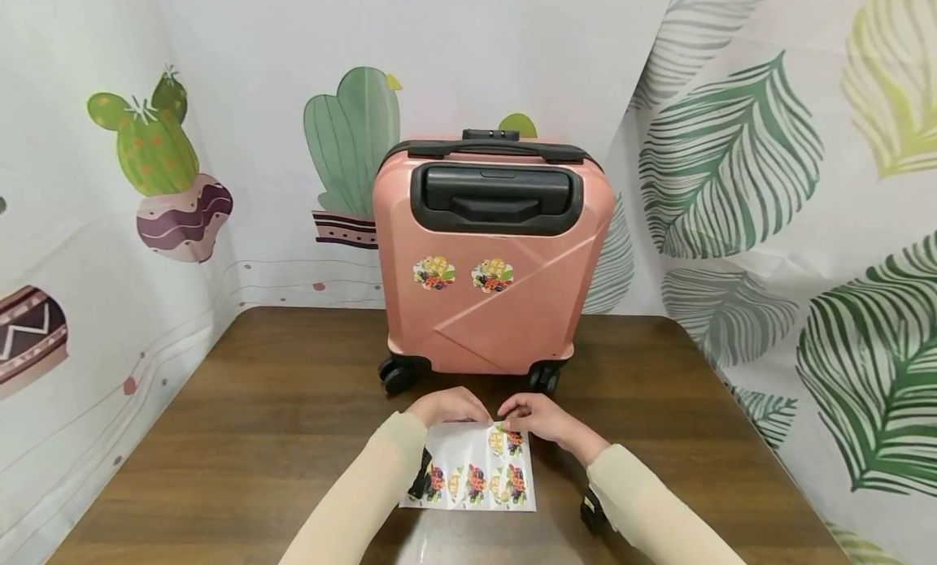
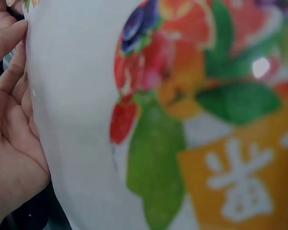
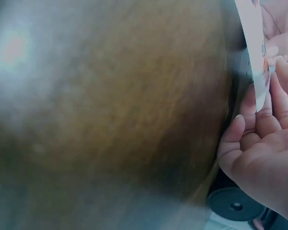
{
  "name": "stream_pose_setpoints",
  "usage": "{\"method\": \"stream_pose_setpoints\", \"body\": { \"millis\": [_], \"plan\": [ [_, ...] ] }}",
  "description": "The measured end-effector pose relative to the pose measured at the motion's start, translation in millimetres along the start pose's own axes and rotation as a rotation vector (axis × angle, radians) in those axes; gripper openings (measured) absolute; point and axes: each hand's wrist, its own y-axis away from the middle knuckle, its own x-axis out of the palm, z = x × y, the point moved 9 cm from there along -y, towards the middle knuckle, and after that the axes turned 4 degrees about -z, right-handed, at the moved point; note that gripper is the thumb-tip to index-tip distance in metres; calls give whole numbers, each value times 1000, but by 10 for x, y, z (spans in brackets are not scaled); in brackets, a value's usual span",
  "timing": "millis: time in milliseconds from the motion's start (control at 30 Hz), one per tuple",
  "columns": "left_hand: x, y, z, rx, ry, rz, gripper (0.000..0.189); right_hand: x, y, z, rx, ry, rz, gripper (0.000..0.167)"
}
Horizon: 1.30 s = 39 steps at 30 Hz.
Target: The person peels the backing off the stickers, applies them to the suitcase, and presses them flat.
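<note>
"What's held?"
"I see left hand (image 1: pixel 455 406) and right hand (image 1: pixel 543 419), fingers pinching a smooth rectangular sticker sheet (image 1: pixel 468 449) at its twelve-o'clock edge."
"Where?"
"Six o'clock from a creased, pink suitcase (image 1: pixel 476 331)."
"Room?"
"Wood-grain desk (image 1: pixel 278 402) stretches towards nine and three."

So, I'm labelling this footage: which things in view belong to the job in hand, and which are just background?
Apparently part of the job:
sticker sheet, held by the left hand and right hand
pink suitcase, bearing two fruit stickers

Just background:
table
patterned backdrop
</note>
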Motion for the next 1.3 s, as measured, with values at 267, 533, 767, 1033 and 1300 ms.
{"method": "stream_pose_setpoints", "body": {
  "millis": [267, 533, 767, 1033, 1300],
  "plan": [
    [42, 0, 7, -3, 36, 69, 29, 61, -32, 118, -83, 76, 22, 17],
    [50, -54, 16, 27, 20, 127, 26, 58, -13, 140, -86, 120, -24, 15],
    [52, -58, 21, -18, 41, 63, 30, 19, -7, 131, -134, 184, -75, 12],
    [39, -50, 16, -24, 36, 40, 30, 41, -27, 177, -165, 198, -72, 9],
    [39, -47, 25, -10, 0, 30, 28, 108, -26, 202, -158, 252, -28, 4]
  ]
}}
